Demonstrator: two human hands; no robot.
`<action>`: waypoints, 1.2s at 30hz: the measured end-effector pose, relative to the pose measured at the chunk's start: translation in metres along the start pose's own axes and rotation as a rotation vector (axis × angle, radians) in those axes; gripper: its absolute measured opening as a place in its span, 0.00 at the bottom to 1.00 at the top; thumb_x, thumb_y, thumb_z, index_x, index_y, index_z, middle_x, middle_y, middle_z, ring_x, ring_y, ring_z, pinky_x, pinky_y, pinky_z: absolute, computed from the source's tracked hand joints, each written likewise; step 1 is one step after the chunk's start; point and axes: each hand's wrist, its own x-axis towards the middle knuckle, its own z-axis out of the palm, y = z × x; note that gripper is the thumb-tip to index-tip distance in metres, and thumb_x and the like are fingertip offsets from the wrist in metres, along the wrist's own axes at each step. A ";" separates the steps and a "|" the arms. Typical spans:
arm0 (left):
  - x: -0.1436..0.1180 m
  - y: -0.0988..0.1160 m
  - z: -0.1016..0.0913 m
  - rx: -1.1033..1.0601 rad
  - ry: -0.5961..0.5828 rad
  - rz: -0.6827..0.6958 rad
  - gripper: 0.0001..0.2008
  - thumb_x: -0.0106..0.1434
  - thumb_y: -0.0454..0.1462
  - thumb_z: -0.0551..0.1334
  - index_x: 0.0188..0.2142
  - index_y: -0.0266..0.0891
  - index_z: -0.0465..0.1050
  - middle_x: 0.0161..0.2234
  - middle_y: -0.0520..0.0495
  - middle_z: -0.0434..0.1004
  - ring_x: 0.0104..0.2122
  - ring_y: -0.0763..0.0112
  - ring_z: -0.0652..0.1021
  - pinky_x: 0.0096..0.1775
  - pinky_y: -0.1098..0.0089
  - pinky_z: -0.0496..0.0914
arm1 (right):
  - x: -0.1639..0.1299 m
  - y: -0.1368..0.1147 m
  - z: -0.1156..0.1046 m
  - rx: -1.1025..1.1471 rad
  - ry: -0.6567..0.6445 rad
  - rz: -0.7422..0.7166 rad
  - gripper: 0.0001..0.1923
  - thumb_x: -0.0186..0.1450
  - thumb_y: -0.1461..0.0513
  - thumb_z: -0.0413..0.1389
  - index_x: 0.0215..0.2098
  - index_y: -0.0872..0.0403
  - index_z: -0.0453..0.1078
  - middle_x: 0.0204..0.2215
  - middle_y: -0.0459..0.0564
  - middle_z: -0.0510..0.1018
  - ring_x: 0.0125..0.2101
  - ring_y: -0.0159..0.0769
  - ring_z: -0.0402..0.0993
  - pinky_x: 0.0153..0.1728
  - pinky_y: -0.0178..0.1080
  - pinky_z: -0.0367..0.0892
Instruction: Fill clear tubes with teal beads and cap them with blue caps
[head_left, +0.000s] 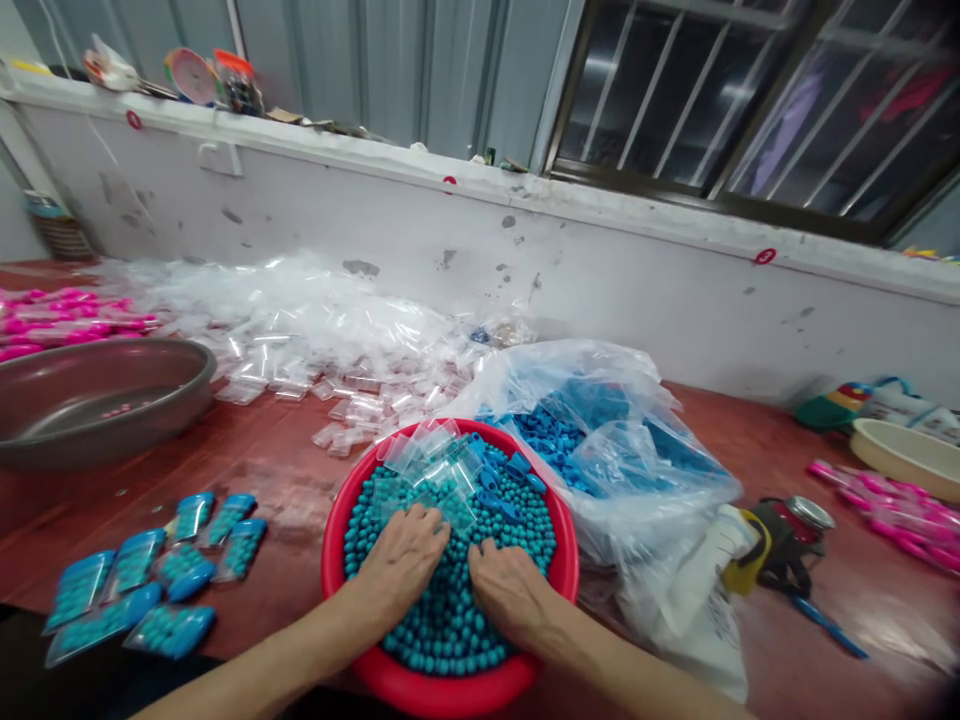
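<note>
Pink pieces (52, 322): heaped at the far left edge of the worktop (285, 470), beyond the metal basin.
Metal basin (97, 400): grey and wide, at the left, with a few small pink bits inside.
Filled bags (142, 580): small clear bags of teal beads with blue tops, lying in a loose group on the near left of the worktop, just left of the red bowl.
Empty bags (315, 330): a big pile of small clear bags spread along the far side, against the white wall (637, 290).
Red bowl (420, 685): round, at near centre, full of teal beads (450, 620), with several clear empty bags and blue caps lying on the beads at its far side.
Left hand (401, 565): palm down on the beads, fingers spread and partly sunk in; I cannot tell whether it grips anything.
Right hand (510, 590): palm down just beside the left, fingers pushed into the beads; its grip is also hidden.
Large plastic sack (600, 440): clear, holding blue parts, touching the bowl's right side.
Cream bowl (907, 455): far right, with pink pieces near it.
</note>
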 end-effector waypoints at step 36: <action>0.027 0.044 -0.047 -1.711 -0.400 -0.712 0.16 0.50 0.45 0.59 0.33 0.39 0.58 0.21 0.55 0.69 0.15 0.77 0.72 0.14 0.81 0.58 | 0.009 0.057 -0.022 0.444 0.172 0.232 0.07 0.60 0.61 0.52 0.35 0.55 0.68 0.35 0.52 0.74 0.40 0.40 0.69 0.39 0.38 0.61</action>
